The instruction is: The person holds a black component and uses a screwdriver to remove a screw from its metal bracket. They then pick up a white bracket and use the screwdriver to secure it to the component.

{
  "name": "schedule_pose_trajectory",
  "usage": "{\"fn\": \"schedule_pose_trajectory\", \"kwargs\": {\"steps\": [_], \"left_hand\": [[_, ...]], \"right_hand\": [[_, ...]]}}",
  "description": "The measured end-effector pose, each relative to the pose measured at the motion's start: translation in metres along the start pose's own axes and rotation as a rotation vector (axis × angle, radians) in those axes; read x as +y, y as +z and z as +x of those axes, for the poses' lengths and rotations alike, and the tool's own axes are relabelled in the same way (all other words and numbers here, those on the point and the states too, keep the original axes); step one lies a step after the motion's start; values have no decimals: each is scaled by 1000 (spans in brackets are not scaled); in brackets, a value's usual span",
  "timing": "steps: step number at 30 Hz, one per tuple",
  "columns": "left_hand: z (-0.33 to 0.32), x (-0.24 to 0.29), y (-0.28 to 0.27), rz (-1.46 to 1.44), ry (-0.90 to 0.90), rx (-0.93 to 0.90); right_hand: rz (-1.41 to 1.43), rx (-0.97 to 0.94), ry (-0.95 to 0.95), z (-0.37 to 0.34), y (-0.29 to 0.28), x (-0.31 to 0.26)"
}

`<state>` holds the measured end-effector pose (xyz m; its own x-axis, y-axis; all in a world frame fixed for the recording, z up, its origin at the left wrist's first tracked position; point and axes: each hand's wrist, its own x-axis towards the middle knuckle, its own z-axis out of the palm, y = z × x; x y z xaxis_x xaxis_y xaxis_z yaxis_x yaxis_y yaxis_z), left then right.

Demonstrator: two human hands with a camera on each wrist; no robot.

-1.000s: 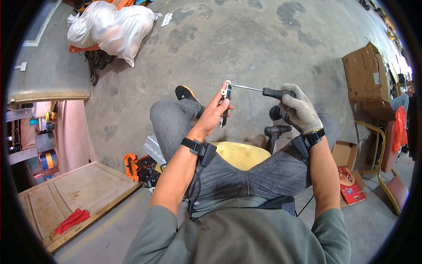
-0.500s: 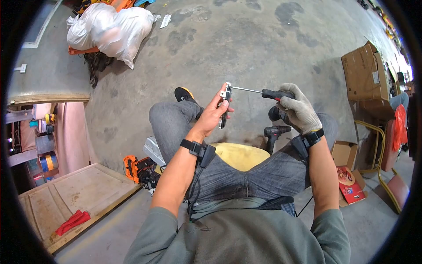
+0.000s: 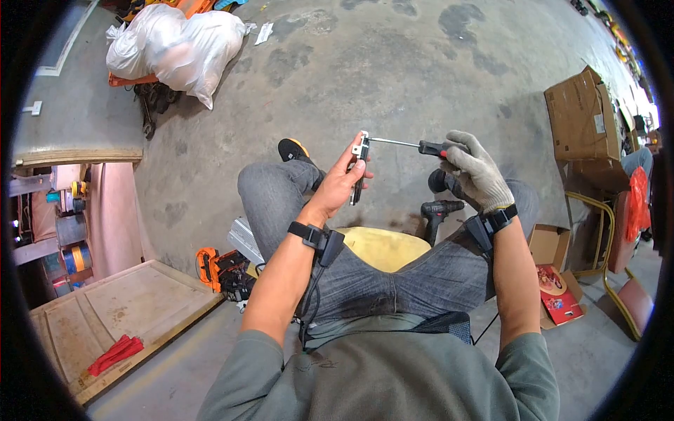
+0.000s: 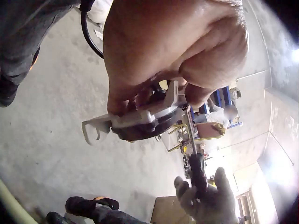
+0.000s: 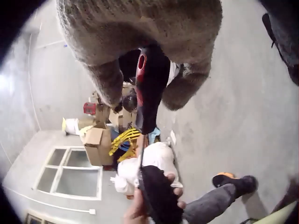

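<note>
My bare left hand grips a small black part with a pale metal bracket, thumb on one side and fingers behind it. The bracket has a hooked tab at one end; the part's back is hidden by the hand. In my right hand, which wears a grey knit glove, is a screwdriver with a black and red handle. Gloved fingers lie around that handle, as the right wrist view shows from behind. The steel shaft runs level toward the left, its tip right at the upper end of the bracketed part.
A cordless drill stands on the floor between the legs, near a yellow seat. Orange and black gear lies at left beside a wooden panel. Cardboard boxes and a yellow-framed chair are at right.
The gloved fingers have shifted on the screwdriver handle, and the handle's red part shows differently, as if turned. My left hand and the bracketed part stay almost in place.
</note>
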<state>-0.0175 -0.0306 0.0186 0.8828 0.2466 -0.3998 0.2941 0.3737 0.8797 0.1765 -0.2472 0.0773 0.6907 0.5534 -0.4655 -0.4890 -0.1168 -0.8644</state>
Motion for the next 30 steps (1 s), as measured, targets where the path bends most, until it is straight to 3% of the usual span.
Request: {"fn": "schedule_pose_trajectory", "kwargs": {"steps": [1,3,7,9,12,13,15,18,19,20,22,26,28,30], "left_hand": [[-1,1,1,-4,-7,11],[-1,4,1,-5,0,21],[0,0,0,-8,16,14],[0,-1,-2,10,12,11],[1,-1,-1,21,6,12],[0,-1,0,13,2,15],[1,1,-1,16,8,16],[0,1,0,15,11,16],[0,1,0,9,18,25],[1,1,1,8,18,23],[1,0,0,18,13,38],[1,1,0,44,-18,20],[1,0,0,20,-8,35],[0,1,0,23,-4,28]], "right_hand": [[0,0,0,1,-6,-4],[-23,-214,392,5,-27,-11],[49,-208,299,11,-24,3],[57,49,-7,9,-4,11],[5,161,-68,6,10,9],[6,161,-68,5,4,5],[-106,-142,236,4,-16,-2],[-241,-162,299,6,-25,-7],[-102,-101,155,6,-16,-1],[-103,-100,155,7,-9,5],[0,134,-14,8,1,11],[-13,46,1,3,-5,-2],[-153,-176,324,3,-21,-12],[-177,-145,341,5,-22,-9]]}}
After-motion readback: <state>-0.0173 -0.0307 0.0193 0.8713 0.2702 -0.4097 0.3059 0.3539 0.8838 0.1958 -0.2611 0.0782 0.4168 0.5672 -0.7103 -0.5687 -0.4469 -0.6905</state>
